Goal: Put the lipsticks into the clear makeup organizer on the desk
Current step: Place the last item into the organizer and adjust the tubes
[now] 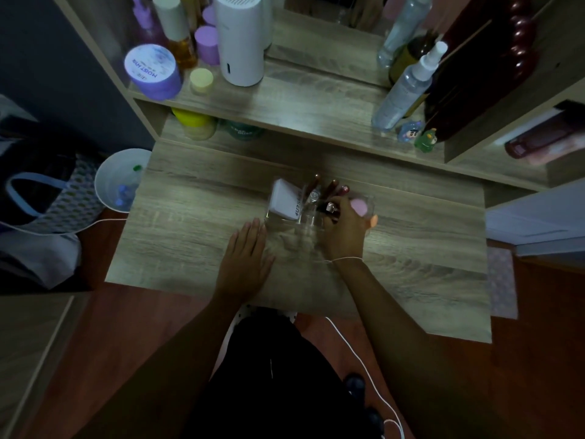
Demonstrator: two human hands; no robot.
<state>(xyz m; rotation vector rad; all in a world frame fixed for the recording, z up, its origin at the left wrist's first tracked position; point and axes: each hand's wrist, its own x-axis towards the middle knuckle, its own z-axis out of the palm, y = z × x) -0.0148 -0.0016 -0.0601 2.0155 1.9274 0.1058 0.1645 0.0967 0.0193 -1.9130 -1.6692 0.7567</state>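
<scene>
Two hands work at the middle of the table [190,248] in the head view, each with its own job. Lying flat with fingers spread and nothing held, the left hand [245,258] has its fingertips just beside the clear makeup organizer [285,221] at that box's 8 o'clock, probably to stop the light plastic sliding while things are dropped in. At the organizer's 3 o'clock side the right hand [343,231] reaches over the rim, its grip narrow around a dark lipstick [330,210] with a shiny band, tilted toward a compartment; judging by that angle, the lipstick is being lowered in, though blur hides exactly which slot. Several lipsticks [329,186] already stand upright toward 12 o'clock of the hand, tips poking above the clear walls, so the task looks well along. Propped in the left compartment is a white box [285,201], and a pink sponge [359,206] sits at the right end, leaving the middle slots for the lipsticks.
</scene>
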